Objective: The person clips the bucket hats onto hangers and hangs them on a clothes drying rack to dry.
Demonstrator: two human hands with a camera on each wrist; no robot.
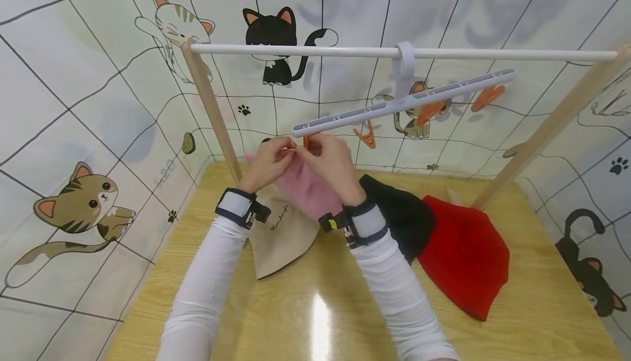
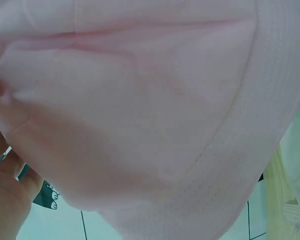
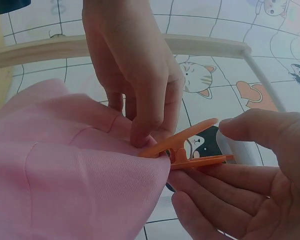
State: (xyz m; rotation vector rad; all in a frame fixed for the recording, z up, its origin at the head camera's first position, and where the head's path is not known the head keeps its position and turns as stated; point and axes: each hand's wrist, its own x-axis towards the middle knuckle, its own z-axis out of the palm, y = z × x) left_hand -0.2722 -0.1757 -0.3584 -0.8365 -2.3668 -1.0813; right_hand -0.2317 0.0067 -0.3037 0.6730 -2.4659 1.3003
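Observation:
My left hand [image 1: 270,162] pinches the edge of a pink bucket hat [image 1: 310,188], which hangs below the left end of a pale hanger [image 1: 345,120]. In the right wrist view, an orange clip [image 3: 190,147] has its jaws at the hat's edge, beside the left fingertips. My right hand [image 1: 331,162] holds this clip, thumb at the end of one lever and fingers along the other. The hat's stitched brim [image 2: 250,120] fills much of the left wrist view.
The hanger hooks over a white rod [image 1: 296,50] between wooden posts. Several more orange clips [image 1: 366,135] hang on it. On the wooden table [image 1: 276,317] lie a beige hat [image 1: 281,240] with lettering, a black hat [image 1: 401,216] and a red hat [image 1: 465,257].

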